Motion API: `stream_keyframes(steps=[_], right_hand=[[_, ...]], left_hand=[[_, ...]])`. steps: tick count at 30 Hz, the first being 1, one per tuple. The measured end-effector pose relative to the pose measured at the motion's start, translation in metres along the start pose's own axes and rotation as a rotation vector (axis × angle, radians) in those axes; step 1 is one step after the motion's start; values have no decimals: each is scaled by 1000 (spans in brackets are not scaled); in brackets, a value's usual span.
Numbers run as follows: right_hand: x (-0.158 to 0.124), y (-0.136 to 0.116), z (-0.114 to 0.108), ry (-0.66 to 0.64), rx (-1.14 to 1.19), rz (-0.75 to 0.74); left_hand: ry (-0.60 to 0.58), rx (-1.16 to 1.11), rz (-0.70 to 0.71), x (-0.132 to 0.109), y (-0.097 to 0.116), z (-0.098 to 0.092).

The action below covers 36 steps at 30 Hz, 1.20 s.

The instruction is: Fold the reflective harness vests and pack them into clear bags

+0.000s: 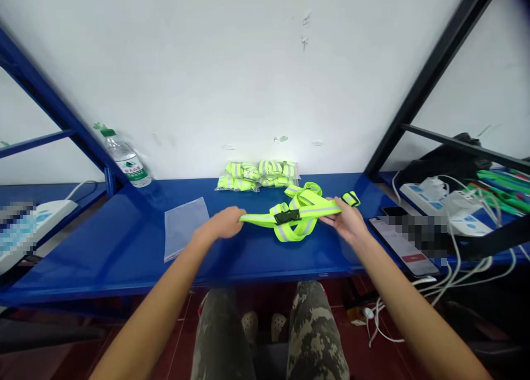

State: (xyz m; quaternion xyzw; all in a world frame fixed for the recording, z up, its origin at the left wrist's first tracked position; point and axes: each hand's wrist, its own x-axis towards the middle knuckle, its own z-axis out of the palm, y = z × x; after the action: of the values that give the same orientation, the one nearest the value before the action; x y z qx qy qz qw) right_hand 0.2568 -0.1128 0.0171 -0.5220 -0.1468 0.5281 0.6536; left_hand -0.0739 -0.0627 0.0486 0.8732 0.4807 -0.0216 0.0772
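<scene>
Neon-yellow reflective harness (298, 214) held across the blue bench (103, 258); we see the left hand (221, 223) closed on one strap and the right hand (343, 218) pinching another, the black buckle (287, 216) between them. Just beside the left hand lies a clear bag (185, 228); bagged harnesses (257, 175) sit just beyond (by the white wall (265, 65)), with a water bottle (126, 159) far left and a phone (408, 253) right.

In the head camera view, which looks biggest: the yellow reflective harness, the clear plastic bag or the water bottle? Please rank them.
1. Neon-yellow reflective harness: clearly largest.
2. Clear plastic bag and water bottle: too alike to rank, especially since the bottle sits farther away.
</scene>
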Motion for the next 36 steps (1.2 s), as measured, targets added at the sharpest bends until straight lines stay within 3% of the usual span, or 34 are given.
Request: stream_keyframes(steps=[2,4,7,10,14,20,24,27,29,31,36], right_hand=[[-3,14,-10,22,34,27],[-9,19,-11,-2,74,35],[-18,23,-5,-170,104,42],[-27,34,6,-319,24,23],[-34,46,22,-270,-179,3],[-40,21,50,-310,18,92],[-45,-8,70,-357,138,74],[-45,-35,84,-366,205,27],[-42,-57,93,-389,237,-19],[-35,-84,100,-393,262,-94],[-16,-146,117,-358,297,-249]], left_hand=[[-62,-25,-32,-7,5,12],[-137,-57,-52,-11,17,10],[-179,-197,32,-6,45,3],[3,-347,110,11,75,12],[177,-378,141,33,96,39],[263,-494,203,36,92,51],[481,-588,173,39,84,42],[634,-562,70,49,79,22],[660,-476,10,58,76,-3],[649,-323,-24,68,74,-38],[565,29,65,83,73,-139]])
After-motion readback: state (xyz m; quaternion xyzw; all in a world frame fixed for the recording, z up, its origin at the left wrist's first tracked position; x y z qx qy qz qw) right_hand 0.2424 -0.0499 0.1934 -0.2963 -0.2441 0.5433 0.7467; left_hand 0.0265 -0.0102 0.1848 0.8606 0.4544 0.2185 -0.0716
